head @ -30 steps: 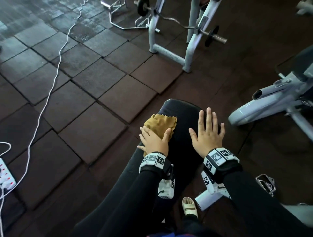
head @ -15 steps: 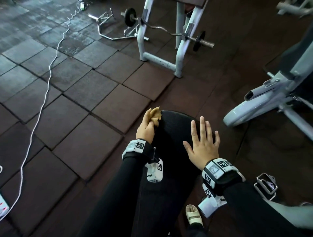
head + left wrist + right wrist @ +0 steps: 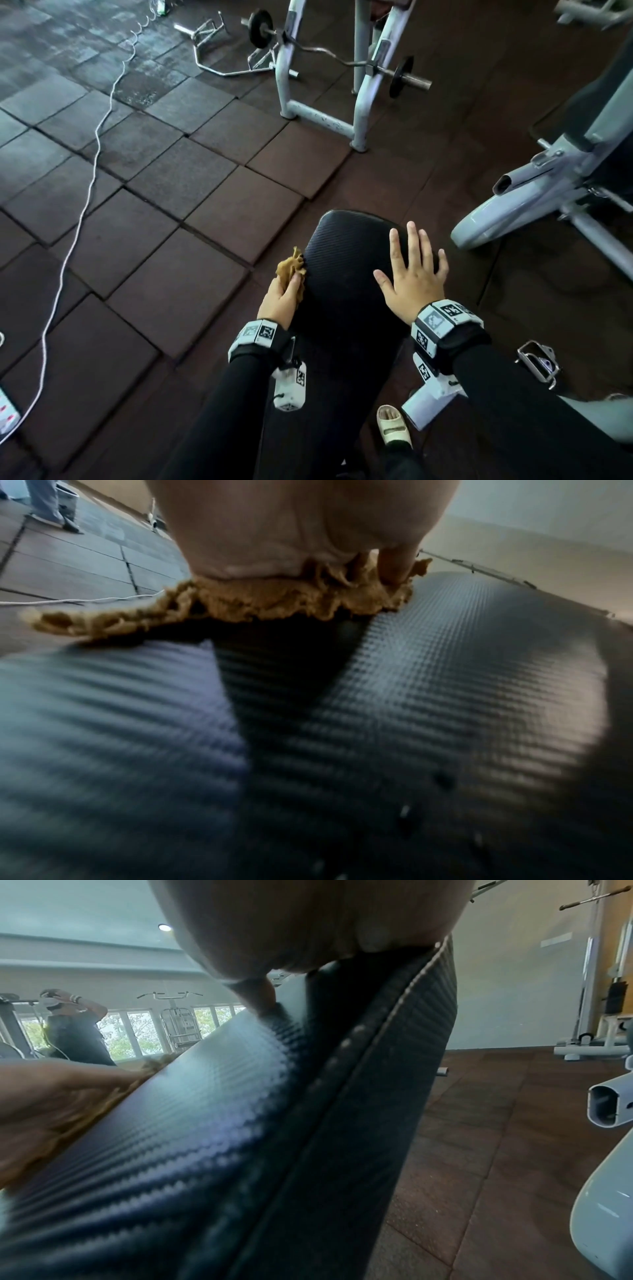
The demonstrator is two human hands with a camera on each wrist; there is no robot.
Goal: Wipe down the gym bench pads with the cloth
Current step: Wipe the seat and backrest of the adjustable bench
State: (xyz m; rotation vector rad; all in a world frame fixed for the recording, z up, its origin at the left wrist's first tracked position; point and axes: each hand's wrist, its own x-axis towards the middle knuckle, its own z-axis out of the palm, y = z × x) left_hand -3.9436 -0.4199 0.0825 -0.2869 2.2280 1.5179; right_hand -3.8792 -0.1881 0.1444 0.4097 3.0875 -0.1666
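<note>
The black textured vinyl gym bench pad (image 3: 346, 270) fills the lower centre of the head view, its rounded end pointing toward the upper part of the frame. The left hand (image 3: 281, 301) sits at the pad's left edge, fingers curled around a crumpled mustard-yellow cloth (image 3: 291, 269) and pressing it against the pad's side; the left wrist view shows the bunched cloth (image 3: 274, 601) squeezed under the palm. The right hand (image 3: 412, 277) lies flat on the pad's right side, fingers straight and spread. The pad's near end is hidden by black sleeves, and the left fingertips are buried in cloth.
</note>
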